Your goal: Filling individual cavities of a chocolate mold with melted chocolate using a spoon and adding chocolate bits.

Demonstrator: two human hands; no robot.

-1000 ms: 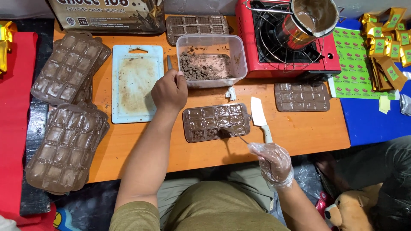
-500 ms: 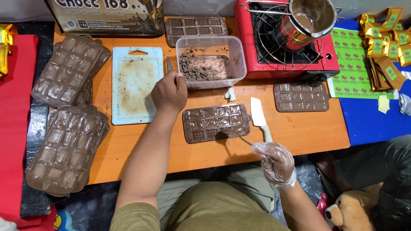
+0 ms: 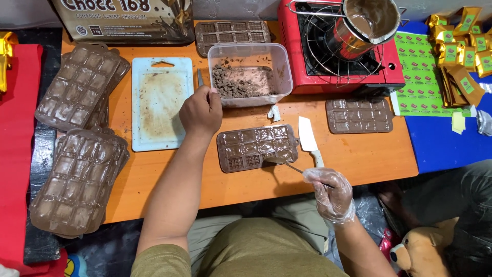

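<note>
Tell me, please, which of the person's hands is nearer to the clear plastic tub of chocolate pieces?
Left. The left hand rests right against the tub at its near-left corner; the gloved right hand holds a spoon well below it, past the chocolate mould.

Brown mould [image 3: 256,147], orange table [image 3: 359,159]

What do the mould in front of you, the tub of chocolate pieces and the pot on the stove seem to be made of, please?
The mould looks like thin clear plastic: glossy, with chocolate showing through. The tub seems translucent, slightly cloudy plastic, since its contents show through the wall. The pot looks like polished steel, with mirror-like sides.
</note>
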